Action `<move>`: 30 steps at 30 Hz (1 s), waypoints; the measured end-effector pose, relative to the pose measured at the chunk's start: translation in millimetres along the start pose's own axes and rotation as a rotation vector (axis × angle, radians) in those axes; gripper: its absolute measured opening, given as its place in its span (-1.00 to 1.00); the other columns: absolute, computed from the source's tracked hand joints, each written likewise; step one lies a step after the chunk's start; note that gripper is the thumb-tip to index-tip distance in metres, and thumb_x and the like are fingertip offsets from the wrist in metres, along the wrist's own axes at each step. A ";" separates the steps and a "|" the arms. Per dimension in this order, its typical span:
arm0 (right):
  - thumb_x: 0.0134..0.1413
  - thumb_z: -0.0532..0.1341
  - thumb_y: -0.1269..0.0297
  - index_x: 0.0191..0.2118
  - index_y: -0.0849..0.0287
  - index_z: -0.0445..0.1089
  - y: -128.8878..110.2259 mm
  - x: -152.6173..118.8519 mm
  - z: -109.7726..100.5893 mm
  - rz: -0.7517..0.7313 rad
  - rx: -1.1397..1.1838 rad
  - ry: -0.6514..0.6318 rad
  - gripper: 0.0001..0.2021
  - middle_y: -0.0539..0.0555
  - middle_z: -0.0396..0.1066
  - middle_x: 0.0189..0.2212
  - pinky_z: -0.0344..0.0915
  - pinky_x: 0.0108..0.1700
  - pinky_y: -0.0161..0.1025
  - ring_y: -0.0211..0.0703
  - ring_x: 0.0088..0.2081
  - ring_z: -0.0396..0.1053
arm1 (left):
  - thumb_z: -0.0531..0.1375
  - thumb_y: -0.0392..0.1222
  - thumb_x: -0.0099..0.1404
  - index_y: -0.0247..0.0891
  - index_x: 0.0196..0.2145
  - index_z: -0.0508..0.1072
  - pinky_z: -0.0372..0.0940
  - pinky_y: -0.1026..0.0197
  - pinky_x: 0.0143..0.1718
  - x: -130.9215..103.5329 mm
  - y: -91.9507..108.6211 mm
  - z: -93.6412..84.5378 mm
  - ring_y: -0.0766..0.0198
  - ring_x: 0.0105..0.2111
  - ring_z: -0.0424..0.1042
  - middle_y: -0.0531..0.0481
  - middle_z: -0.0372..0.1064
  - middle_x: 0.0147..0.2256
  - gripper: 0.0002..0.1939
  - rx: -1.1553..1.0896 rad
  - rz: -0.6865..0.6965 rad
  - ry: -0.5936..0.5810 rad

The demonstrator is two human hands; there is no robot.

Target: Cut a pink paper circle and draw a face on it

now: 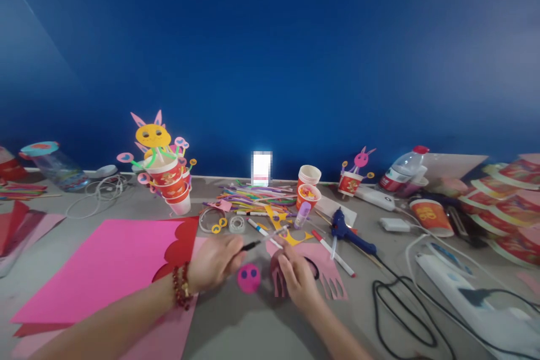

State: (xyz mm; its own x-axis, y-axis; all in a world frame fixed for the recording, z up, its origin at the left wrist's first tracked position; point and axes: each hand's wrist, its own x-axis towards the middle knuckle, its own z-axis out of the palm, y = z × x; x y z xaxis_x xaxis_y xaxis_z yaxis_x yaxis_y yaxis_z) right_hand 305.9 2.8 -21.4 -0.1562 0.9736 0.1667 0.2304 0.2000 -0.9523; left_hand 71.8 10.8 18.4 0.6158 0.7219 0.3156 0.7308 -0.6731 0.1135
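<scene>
My left hand (215, 261), with a beaded bracelet at the wrist, is closed round a slim pen (252, 246) with a black end and a paler shaft pointing right. The curled fingers of my right hand (297, 275) are close to the pen's far end; what they pinch is hidden. Below and between my hands lies a round pink paper face (248, 278) with two dark eyes. Under my right hand is pink paper (333, 270) cut into strips along its edge. A black loop (313, 267), partly hidden, shows beside that hand.
Pink sheets (113, 270) lie left, near a decorated cup stack (169, 174). Pipe cleaners (253, 199), yellow paper scraps (295, 234), a tape roll (237, 224) and a glue stick (302, 215) lie ahead. On the right are a blue glue gun (348, 233), cables and a power strip (468, 298).
</scene>
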 end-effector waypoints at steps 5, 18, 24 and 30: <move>0.25 0.08 0.26 -0.12 0.15 0.47 9.8 21.6 -19.3 -0.147 -0.748 0.041 -0.76 0.19 0.45 -0.12 0.28 -0.20 -0.20 0.01 -0.14 0.41 | -0.07 -0.23 0.44 -0.26 -0.35 0.33 0.24 0.16 -0.24 -19.1 -28.1 2.2 0.17 -0.32 0.35 -0.04 0.33 -0.35 -0.74 0.086 0.010 -0.039; 0.29 0.02 0.18 -0.21 0.18 0.37 13.6 20.8 -19.8 -0.189 -0.701 0.158 -0.76 0.06 0.44 -0.43 0.21 -0.37 -0.26 -0.12 -0.42 0.38 | 0.07 -0.16 0.42 -0.28 -0.25 0.42 0.31 0.07 -0.16 -5.1 -31.7 23.7 0.09 -0.20 0.39 -0.12 0.38 -0.28 -0.81 0.179 -0.056 -0.020; 0.21 0.15 0.11 -0.21 0.17 0.45 -0.2 11.7 -22.9 -0.190 -0.286 0.112 -0.75 0.04 0.42 -0.47 0.22 -0.43 -0.28 -0.18 -0.49 0.30 | 0.06 -0.03 0.43 -0.29 0.15 0.24 0.23 -0.02 0.08 -10.6 -22.7 3.8 0.00 0.09 0.28 -0.26 0.27 0.10 -0.58 0.127 -0.068 0.110; 0.12 0.27 0.04 -0.24 0.19 0.43 -18.5 -0.2 -6.4 -0.021 0.203 0.085 -0.71 -0.01 0.36 -0.55 0.13 -0.59 -0.36 -0.31 -0.62 0.20 | -0.02 -0.15 0.48 -0.29 -0.15 0.38 0.32 0.11 -0.19 -12.7 -7.3 -6.3 0.13 -0.23 0.42 -0.11 0.45 -0.26 -0.76 -0.039 0.026 0.107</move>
State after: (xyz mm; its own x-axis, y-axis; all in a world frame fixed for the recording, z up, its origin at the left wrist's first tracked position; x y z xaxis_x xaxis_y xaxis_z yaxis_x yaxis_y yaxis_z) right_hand 307.8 -0.4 -2.2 -0.0751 0.9770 0.1994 0.0289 0.2020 -0.9790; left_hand 56.8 5.5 19.5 0.5977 0.6844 0.4175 0.7019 -0.6983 0.1400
